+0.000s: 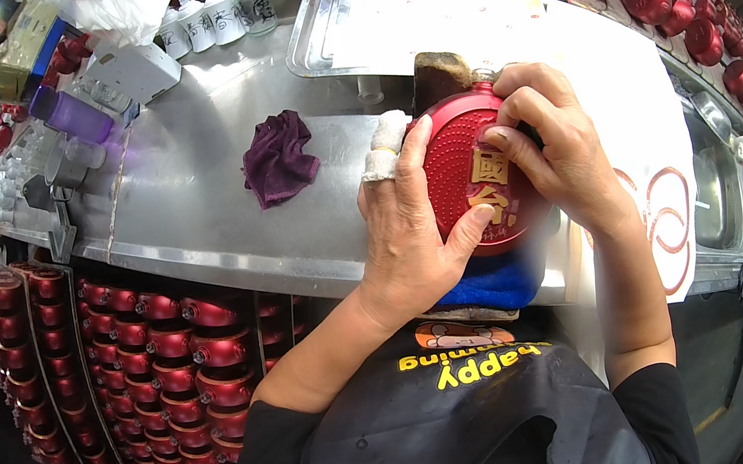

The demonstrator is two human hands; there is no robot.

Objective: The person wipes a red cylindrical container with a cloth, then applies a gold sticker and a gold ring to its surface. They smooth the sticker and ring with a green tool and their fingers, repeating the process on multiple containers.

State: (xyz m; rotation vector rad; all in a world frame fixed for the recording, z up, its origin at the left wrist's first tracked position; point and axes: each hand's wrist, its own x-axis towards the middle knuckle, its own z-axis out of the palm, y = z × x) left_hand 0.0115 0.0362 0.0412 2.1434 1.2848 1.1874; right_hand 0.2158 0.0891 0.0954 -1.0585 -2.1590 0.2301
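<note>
A round, flat-sided red bottle with a studded face and raised gold characters (439,159) stands tilted on a bright blue folded cloth (494,283), close to the person's body at the near edge of the brushed steel worktop (203,199). The left hand (404,227) grasps it by its left side, fingers along the rim and thumb laid on the lower face beside the characters; a white wrapping (386,148) covers one finger. The right hand (553,128) is at the upper right of the bottle, fingers bent and thumb against the face near the top character. Whether those fingertips pinch anything small, I cannot tell from this angle.

Just behind the bottle is a dark brown, worn-looking block (437,75). A crumpled purple cloth (279,159) lies to the left, apart from both hands. Farther back are a shallow silver metal tray (301,45) and a row of clear and whitish bottles (224,14). Glossy red rounded bottles (176,367) fill racks below on the left.
</note>
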